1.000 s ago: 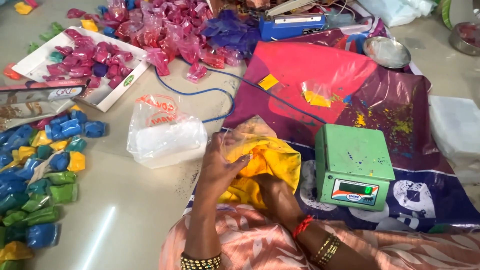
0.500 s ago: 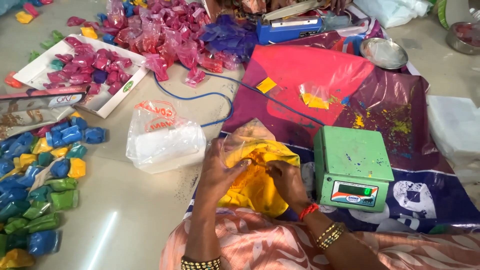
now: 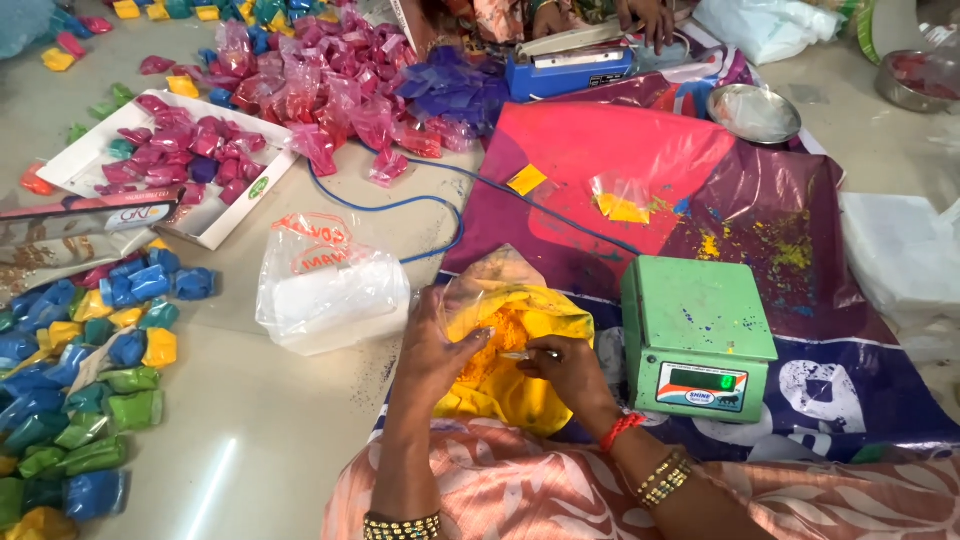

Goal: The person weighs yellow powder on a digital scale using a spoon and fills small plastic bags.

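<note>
Left grip: left hand [image 3: 432, 352] clasping the open mouth of a clear plastic bag [image 3: 478, 290], thumb and fingers [image 3: 470, 340] curled on its rim, holding it up above the yellow bag.
Right grip: right hand [image 3: 568, 368] pinching a small thin tool [image 3: 522, 355], maybe a spoon, hard to tell; tip pointing to the left hand, just beside the clear bag's mouth.
Yellow bag [image 3: 530, 395]: big, open, with yellow-orange powder [image 3: 488, 352] inside; lying on the floor at near middle, right under both hands, touching the left side of the scale.
Scale [image 3: 698, 335]: green, small display on its near face, top plate bare; standing on the printed sheet, just to the right of the hands.
Printed sheet [image 3: 790, 260]: red and purple, spread over the right half of the floor, with yellow powder stains.
White bag [image 3: 330, 290]: plastic, with red print, full of something white; on the floor just left of the hands, apart from them.
Blue cable [image 3: 400, 205]: running on the floor from the far middle, curving beside the white bag.
Small packets [image 3: 90, 400]: blue, green and yellow, heaped along the left edge of the floor.
Tray [image 3: 235, 215]: white, flat, with pink packets, at far left.
Pink packets [image 3: 320, 90]: loose pile at the far edge.
Steel plate [image 3: 752, 112]: at far right, on the sheet.
</note>
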